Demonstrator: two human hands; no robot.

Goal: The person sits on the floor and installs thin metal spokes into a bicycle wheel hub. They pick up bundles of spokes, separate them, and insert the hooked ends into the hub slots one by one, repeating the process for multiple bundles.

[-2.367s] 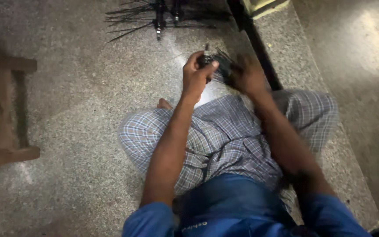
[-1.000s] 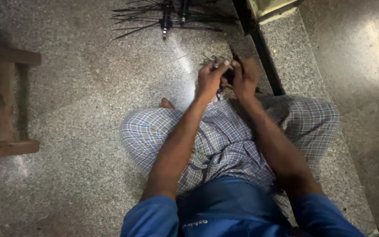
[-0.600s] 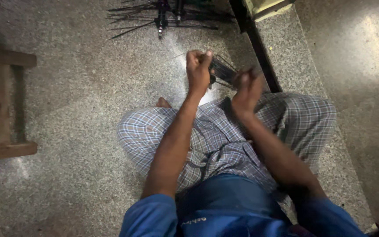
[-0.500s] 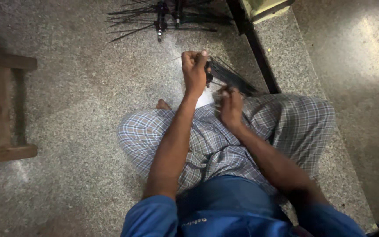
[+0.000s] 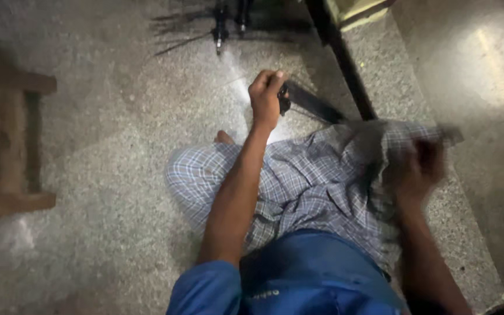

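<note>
I sit cross-legged on a speckled stone floor in checked trousers (image 5: 298, 186). My left hand (image 5: 265, 96) is raised in front of my knees and gripped around the end of a dark, flat, blade-like tool (image 5: 310, 104) that slants down to the right. My right hand (image 5: 418, 166) is blurred by motion beside my right knee, apart from the tool; what it holds, if anything, I cannot make out.
A low wooden stool (image 5: 7, 146) stands at the left edge. A bundle of thin dark sticks (image 5: 228, 20) lies on the floor ahead. A dark metal leg (image 5: 339, 58) of some furniture slants down at the upper right.
My right hand has let go of the tool and swung back to my right knee. My left hand keeps the tool held up in front.
</note>
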